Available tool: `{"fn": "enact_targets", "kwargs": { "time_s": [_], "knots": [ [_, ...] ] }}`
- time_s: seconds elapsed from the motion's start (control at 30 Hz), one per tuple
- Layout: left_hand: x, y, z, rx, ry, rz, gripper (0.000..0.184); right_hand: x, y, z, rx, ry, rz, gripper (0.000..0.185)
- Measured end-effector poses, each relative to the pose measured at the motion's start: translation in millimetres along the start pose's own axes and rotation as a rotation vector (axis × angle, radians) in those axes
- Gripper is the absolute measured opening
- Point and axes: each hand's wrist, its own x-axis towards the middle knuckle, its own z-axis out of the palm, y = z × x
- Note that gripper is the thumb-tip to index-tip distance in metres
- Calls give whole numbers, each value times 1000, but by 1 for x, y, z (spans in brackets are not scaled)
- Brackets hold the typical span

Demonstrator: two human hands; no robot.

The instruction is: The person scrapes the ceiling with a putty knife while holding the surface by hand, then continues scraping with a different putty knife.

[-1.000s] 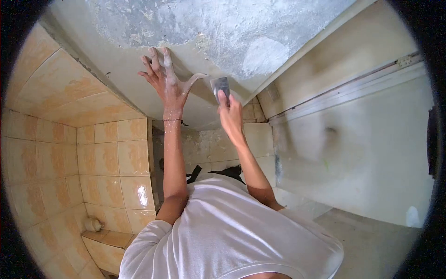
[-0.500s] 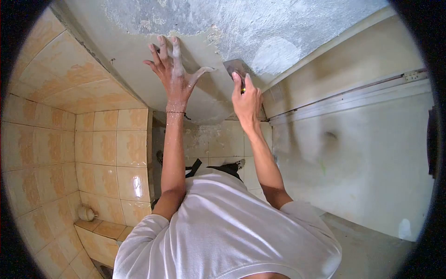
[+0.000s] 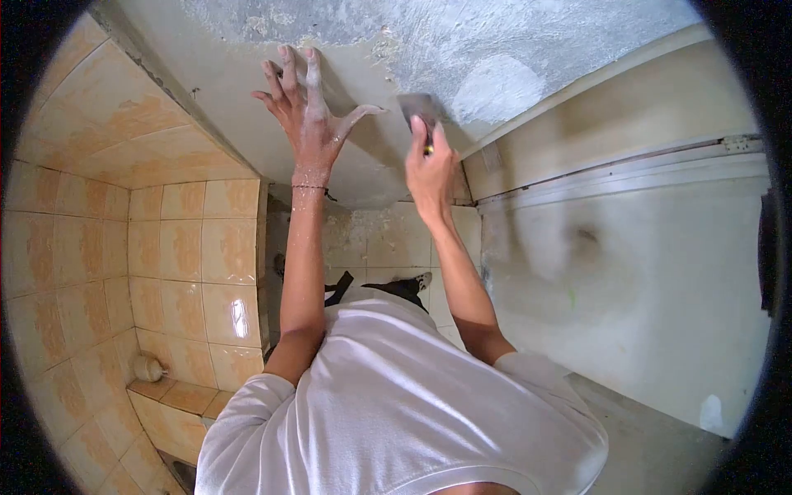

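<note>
My left hand (image 3: 309, 124) lies against the wall with its fingers spread and thumb stretched to the right; pale dust coats the fingers and wrist. Its fingertips reach the lower border of a rough grey patch (image 3: 346, 21) on the smooth off-white wall (image 3: 223, 115). To the right, my right hand (image 3: 431, 169) is closed around the handle of a putty knife (image 3: 419, 107). The flat metal blade is at the wall, just below the grey patch and left of a round whitish spot (image 3: 499, 88). Most of the handle is hidden by the fingers.
Orange-and-cream tiles (image 3: 169, 243) cover the recess on the left, with a tiled ledge (image 3: 188, 396) and a round pale object (image 3: 148, 368). A pale door-like panel (image 3: 627, 280) stands at right. White floor tiles (image 3: 396, 239) show below the wall.
The putty knife and my right hand have shifted slightly left relative to the round whitish spot. My left hand stays spread on the wall. The camera view has tilted a little.
</note>
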Motion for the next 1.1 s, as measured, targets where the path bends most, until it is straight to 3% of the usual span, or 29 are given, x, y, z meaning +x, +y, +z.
{"fn": "enact_targets", "kwargs": {
  "time_s": [0.03, 0.17, 0.27, 0.4, 0.57, 0.67, 1.1],
  "knots": [
    [0, -1, 1, -19, 6, -6, 126, 5, 8, 16, -51, 88, -122, 39],
    [0, 0, 1, -67, 17, -1, 126, -8, 9, 2, 57, 67, -33, 37],
    [2, 0, 1, -2, 19, 2, 125, -6, 34, 0, 42, 97, -112, 40],
    [2, 1, 3, -22, 25, 3, 125, -2, 14, 0, -131, -121, 83, 46],
    [2, -1, 3, -12, 38, 18, 127, -4, 25, -7, 76, 85, -79, 44],
    [0, -2, 5, -9, 42, 17, 128, -3, 16, -1, -38, -17, 43, 44],
    [2, 2, 0, 107, 9, 22, 136, -8, 13, -22, 48, 9, 45, 49]
  ]
}}
